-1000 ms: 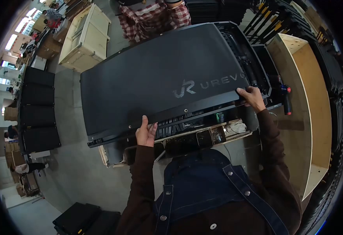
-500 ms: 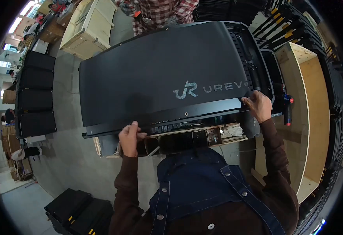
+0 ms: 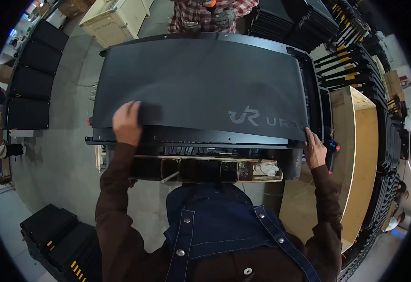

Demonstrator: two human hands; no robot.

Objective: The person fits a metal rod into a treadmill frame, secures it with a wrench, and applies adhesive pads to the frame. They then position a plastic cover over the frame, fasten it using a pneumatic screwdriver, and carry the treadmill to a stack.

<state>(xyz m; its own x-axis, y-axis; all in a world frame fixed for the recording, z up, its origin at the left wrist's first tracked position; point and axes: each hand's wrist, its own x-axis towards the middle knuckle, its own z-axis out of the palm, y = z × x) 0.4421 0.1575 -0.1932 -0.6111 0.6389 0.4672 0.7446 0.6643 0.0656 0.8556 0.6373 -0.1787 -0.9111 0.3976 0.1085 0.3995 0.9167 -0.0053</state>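
Observation:
A treadmill deck lies across the stand in front of me, covered by a wide black treadmill belt (image 3: 186, 80) with a UREVO logo near its right front corner. My left hand (image 3: 127, 123) is over the front left part of the belt, slightly blurred. Its fingers are bent and apart from any object I can make out. My right hand (image 3: 315, 149) is at the belt's right front corner, fingertips closed on the belt edge. Along the near side runs a black side rail (image 3: 191, 135) with screw holes. The roller end at the right is partly exposed.
Below the rail, a wooden parts tray (image 3: 252, 171) holds several bins. An open wooden crate (image 3: 362, 141) and a power tool (image 3: 332, 145) are at the right. Across the deck stands a person in a checked shirt (image 3: 182, 14). Black panels (image 3: 50, 235) are stacked lower left.
My left hand has moved left and up, from the near rail onto the belt. My right hand stays near the right front corner. The person opposite has shifted, and the view has turned.

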